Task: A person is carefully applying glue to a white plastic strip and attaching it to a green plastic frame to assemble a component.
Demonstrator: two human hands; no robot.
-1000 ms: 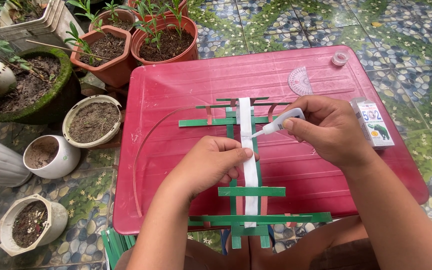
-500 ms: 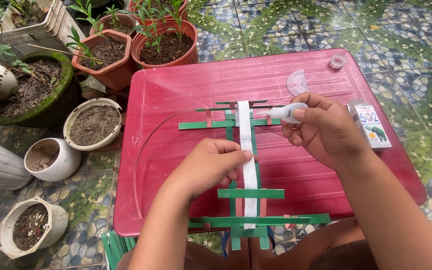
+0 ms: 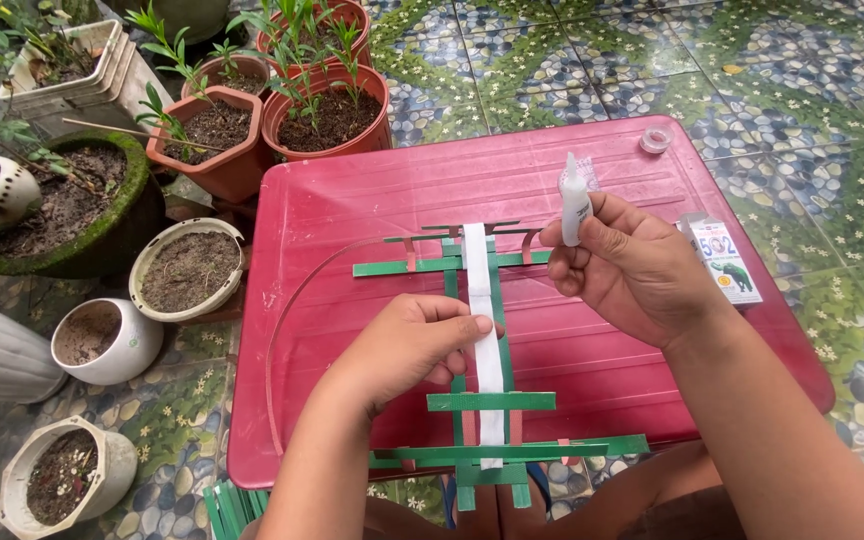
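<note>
On the red plastic table (image 3: 372, 200) lies a weave of green strips (image 3: 492, 400) with a white strip (image 3: 482, 300) running down its middle. My left hand (image 3: 407, 345) presses its fingers on the white strip near the centre. My right hand (image 3: 632, 265) is lifted above the right side of the weave and grips a small white glue tube (image 3: 574, 205), held upright with its nozzle pointing up. A thin clear curved strip (image 3: 287, 320) arcs over the table's left part.
A small glue box (image 3: 722, 262) lies on the table to the right, and a clear cap (image 3: 656, 141) sits at the far right corner. Several soil-filled pots (image 3: 192, 270) crowd the floor left and behind. Spare green strips (image 3: 232, 510) poke out below the table.
My right hand has lifted the glue tube off the weave and turned it from nozzle-down to upright. My left hand has stayed pressed on the white strip.
</note>
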